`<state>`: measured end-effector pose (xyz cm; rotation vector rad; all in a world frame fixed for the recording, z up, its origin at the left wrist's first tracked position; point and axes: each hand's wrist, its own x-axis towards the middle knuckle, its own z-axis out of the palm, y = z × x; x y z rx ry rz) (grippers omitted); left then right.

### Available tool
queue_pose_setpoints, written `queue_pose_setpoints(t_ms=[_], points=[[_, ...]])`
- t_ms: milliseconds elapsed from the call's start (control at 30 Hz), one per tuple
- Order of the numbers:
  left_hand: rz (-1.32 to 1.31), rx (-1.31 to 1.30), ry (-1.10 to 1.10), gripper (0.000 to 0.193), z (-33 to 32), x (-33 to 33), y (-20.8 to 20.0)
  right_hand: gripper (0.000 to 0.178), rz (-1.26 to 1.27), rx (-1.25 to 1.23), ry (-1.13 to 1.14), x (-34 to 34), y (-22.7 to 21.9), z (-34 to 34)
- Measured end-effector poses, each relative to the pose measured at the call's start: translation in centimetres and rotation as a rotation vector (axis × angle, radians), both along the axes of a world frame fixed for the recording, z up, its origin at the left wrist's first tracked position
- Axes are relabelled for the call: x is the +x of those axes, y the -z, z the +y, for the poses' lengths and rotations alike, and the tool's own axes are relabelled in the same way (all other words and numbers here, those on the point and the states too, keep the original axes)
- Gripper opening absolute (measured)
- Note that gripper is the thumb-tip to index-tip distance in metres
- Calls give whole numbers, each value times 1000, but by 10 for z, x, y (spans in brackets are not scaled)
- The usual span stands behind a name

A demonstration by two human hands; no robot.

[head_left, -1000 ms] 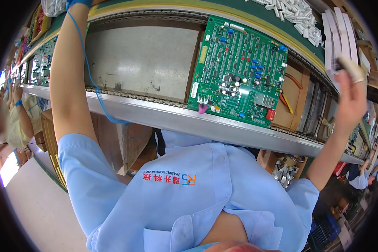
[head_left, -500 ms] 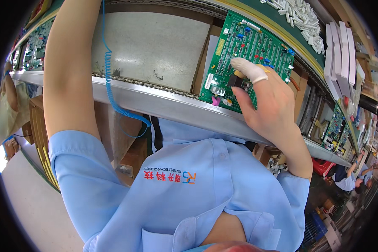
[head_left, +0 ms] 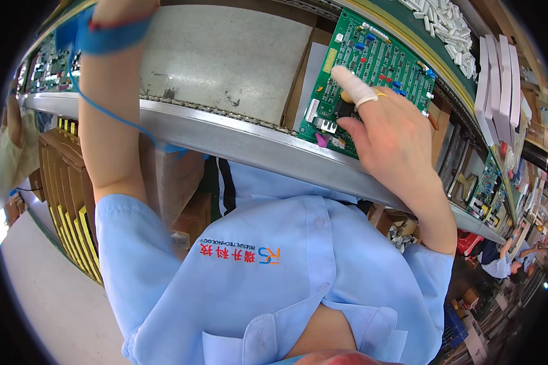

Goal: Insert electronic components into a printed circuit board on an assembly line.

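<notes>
1. Factory line: a grey conveyor surface (head_left: pixel 225 55) with a metal rail (head_left: pixel 237 143) runs past the person.
2. On it lies a green circuit board (head_left: pixel 377 61), already crowded with parts; what remains to fit cannot be told.
3. Right hand (head_left: pixel 396 137) rests on the board, its taped finger (head_left: pixel 352 85) pressing a dark part (head_left: pixel 345 108), grip loosely curled.
4. Left hand is out of view above a blue wrist strap (head_left: pixel 106 33).

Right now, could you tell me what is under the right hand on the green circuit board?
The right hand rests on the green circuit board, its taped fingertip by a dark component. Whatever lies beneath the palm is covered.
</notes>
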<state>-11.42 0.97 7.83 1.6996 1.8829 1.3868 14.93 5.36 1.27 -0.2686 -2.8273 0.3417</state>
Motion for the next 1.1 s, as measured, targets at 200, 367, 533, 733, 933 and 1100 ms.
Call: queue_pose_setpoints(t_ms=[200, 367, 533, 733, 933, 1100], points=[[26, -304, 337, 21, -31, 61, 43, 57, 57, -222, 281, 34, -24, 27], [183, -357, 318, 21, -45, 80, 57, 54, 200, -287, 310, 54, -3, 45], [395, -411, 285, 21, -47, 87, 59, 54, 120, -430, 353, 65, -2, 50], [604, -354, 297, 23, -46, 96, 54, 51, 147, -417, 391, 83, 3, 55], [647, -244, 419, 26, -44, 96, 54, 52, 170, -334, 358, 70, -20, 40], [714, -161, 489, 28, -38, 90, 56, 49, 190, -379, 363, 77, -7, 51]])
